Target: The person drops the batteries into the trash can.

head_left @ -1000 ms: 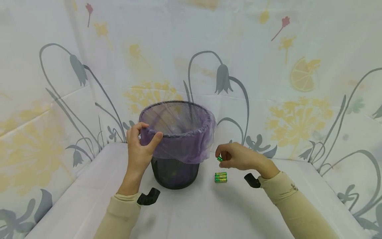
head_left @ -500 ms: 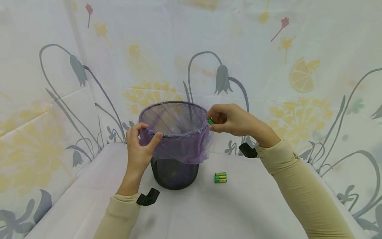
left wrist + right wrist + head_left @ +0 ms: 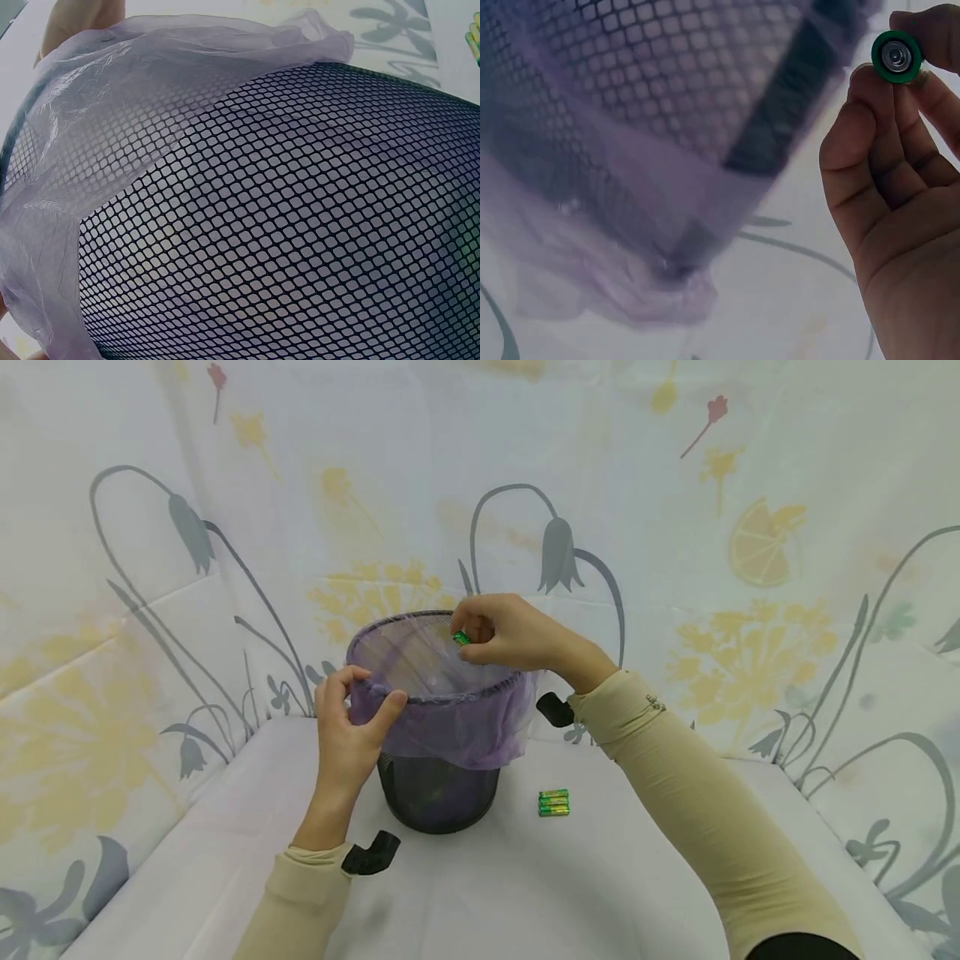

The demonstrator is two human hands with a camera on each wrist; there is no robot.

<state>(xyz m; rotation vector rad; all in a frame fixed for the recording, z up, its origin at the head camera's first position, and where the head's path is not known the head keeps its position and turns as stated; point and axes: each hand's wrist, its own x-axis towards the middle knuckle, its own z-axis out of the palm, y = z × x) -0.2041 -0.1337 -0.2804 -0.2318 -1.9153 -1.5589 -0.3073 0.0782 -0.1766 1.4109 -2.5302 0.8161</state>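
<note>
A black mesh wastebasket (image 3: 438,797) stands upright, lined with a purple plastic bag (image 3: 450,731) folded over its rim. My left hand (image 3: 348,731) holds the rim at the near left, thumb and fingers on the bag. Over the opening, my right hand (image 3: 517,631) pinches a green battery (image 3: 461,638) between thumb and fingers. The right wrist view shows that battery's round metal end (image 3: 896,58). Several green and yellow batteries (image 3: 553,803) lie side by side to the right of the basket. In the left wrist view the mesh wall (image 3: 300,210) fills most of the picture.
A white cloth (image 3: 480,893) covers the table. Behind and at the sides hangs a white backdrop (image 3: 637,460) printed with flowers. The basket's raised rim and the bag's loose folds lie below the right forearm's path.
My right hand has risen from beside the batteries on the table and moved left over the basket's opening, with the battery in its fingers. The left hand stays on the rim.
</note>
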